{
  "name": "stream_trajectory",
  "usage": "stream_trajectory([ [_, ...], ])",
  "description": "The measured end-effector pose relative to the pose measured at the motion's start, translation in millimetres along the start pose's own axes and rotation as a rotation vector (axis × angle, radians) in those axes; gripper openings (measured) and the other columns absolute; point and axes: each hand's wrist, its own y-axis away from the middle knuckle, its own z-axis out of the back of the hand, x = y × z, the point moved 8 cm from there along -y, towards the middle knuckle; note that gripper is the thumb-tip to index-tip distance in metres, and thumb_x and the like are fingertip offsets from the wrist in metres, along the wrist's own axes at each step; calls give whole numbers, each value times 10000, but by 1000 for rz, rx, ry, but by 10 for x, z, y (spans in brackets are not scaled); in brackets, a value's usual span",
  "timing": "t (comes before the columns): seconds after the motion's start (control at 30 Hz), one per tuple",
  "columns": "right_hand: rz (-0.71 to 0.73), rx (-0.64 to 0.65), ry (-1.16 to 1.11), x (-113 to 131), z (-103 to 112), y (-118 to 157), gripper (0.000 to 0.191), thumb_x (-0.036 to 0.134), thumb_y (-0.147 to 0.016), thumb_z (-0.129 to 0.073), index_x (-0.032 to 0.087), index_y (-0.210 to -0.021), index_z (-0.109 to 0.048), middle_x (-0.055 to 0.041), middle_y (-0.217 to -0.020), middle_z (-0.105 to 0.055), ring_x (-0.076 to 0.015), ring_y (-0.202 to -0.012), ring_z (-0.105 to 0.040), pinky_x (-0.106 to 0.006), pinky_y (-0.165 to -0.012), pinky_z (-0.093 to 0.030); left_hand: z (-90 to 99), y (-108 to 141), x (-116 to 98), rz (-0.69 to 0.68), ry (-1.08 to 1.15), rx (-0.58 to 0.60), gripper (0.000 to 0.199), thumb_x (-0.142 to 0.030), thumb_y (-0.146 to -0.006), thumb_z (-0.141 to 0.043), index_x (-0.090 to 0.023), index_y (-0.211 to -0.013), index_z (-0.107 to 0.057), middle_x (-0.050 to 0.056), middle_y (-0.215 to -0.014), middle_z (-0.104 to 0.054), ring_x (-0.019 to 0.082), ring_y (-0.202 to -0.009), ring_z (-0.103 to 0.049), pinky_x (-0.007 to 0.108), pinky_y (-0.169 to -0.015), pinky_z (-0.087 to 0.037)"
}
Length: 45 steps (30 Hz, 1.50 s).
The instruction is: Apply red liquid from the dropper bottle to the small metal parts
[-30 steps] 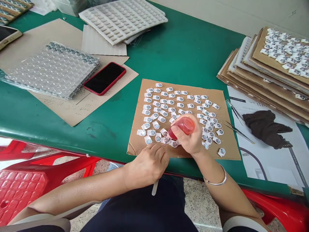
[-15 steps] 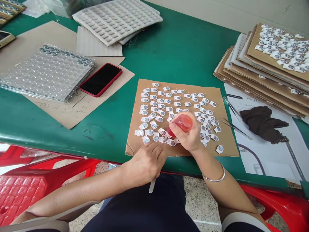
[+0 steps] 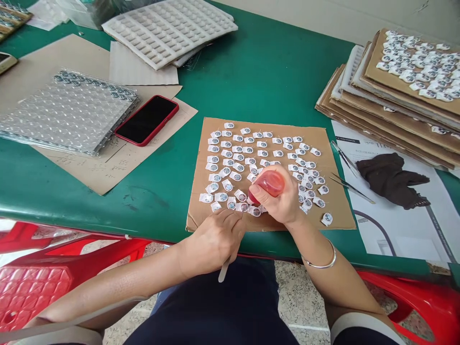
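Observation:
My right hand (image 3: 289, 203) is wrapped around a translucent red squeeze bulb (image 3: 271, 183), thumb pressed on its side. The bulb's lower end points down at the small round printed pieces with white tabs (image 3: 255, 211). These lie in rough rows on a cardboard sheet (image 3: 199, 220). My left hand (image 3: 212, 243) is closed at the sheet's front edge, gripping slim tweezers (image 3: 224, 272). Their pale rounded end sticks out below the hand, and a thin tip reaches toward the front row of pieces. The palm hides the middle of the tweezers.
On the green table (image 3: 266, 81), a red-cased phone (image 3: 147, 120) and clear plastic trays (image 3: 68, 112) lie left. White trays (image 3: 172, 28) sit behind. Stacked cardboard sheets (image 3: 359, 91), two loose tweezers (image 3: 352, 188) and a dark cloth (image 3: 391, 179) are right. Red stools (image 3: 32, 287) stand below.
The view has shifted slightly. Both hands keep their grips and almost the same places over the sheet's front; the bulb and tweezers have barely moved.

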Motion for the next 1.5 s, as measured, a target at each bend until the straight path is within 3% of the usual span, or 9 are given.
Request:
stream_trajectory([
  [0.3, 47, 103, -9, 88, -66, -2, 267, 410, -704, -681, 239, -827, -517, 38, -726, -617, -120, -652, -587, -273, -615, -484, 63, -91, 140, 8, 135, 112, 116, -81, -785, -443, -140, -701, -497, 41, -675, -519, 161, -629, -470, 285, -595, -419],
  [0.4, -27, 195, 31, 117, -79, -14, 294, 440, -700, -683, 232, -839, -529, 29, -755, -627, -121, -668, -586, -273, -632, -476, 132, -232, 297, 71, 240, 178, 174, -75, -799, -412, -133, -675, -519, 33, -645, -532, 127, -573, -462, 250, -548, -377],
  [0.53, -150, 227, 87, 114, 9, 73, 301, 462, -709, -670, 224, -852, -556, 17, -771, -642, -127, -679, -590, -269, -622, -472, 205, -426, 406, 28, 422, 253, 175, -51, -770, -428, -131, -654, -533, -8, -593, -514, 81, -533, -433, 202, -507, -323],
  [0.67, -166, 85, 88, 100, 134, 276, 309, 412, -687, -705, 229, -894, -567, 14, -791, -659, -132, -685, -612, -275, -641, -496, 156, -455, 533, 76, 497, 334, 150, -64, -739, -454, -129, -638, -544, -39, -531, -464, 65, -493, -380, 194, -466, -266],
  [0.83, -121, -111, 56, 94, 209, 452, 291, 332, -668, -723, 222, -903, -590, -14, -841, -666, -169, -769, -634, -332, -714, -521, 119, -396, 579, 85, 561, 342, 155, -68, -744, -443, -119, -705, -584, -21, -605, -541, 69, -530, -434, 193, -486, -287],
  [1.0, -78, -481, -76, 103, 363, 675, 220, 344, -723, -643, 211, -887, -583, -43, -808, -649, -199, -739, -647, -378, -653, -544, 146, -395, 577, 63, 592, 311, 174, -40, -727, -447, -116, -732, -604, -13, -630, -573, 76, -553, -465, 192, -516, -320],
  [1.07, -83, -564, -69, 84, 361, 804, 261, 361, -727, -629, 205, -927, -570, -62, -812, -647, -217, -732, -655, -392, -620, -552, 145, -396, 591, 64, 603, 305, 173, -30, -723, -453, -117, -716, -602, -21, -614, -564, 71, -544, -457, 183, -517, -325],
  [1.2, -29, -594, 13, 94, 305, 952, 286, 342, -694, -659, 215, -932, -565, -63, -795, -645, -240, -723, -657, -441, -637, -554, 121, -386, 624, 68, 619, 302, 173, -24, -725, -464, -119, -714, -608, -22, -632, -579, 68, -562, -474, 171, -524, -336],
  [1.5, 11, -532, -3, 100, 212, 876, 284, 296, -674, -683, 210, -921, -572, -52, -795, -638, -227, -727, -646, -419, -638, -544, 154, -392, 591, 44, 600, 293, 179, -13, -729, -467, -103, -729, -622, -12, -633, -588, 68, -555, -474, 181, -522, -331],
])
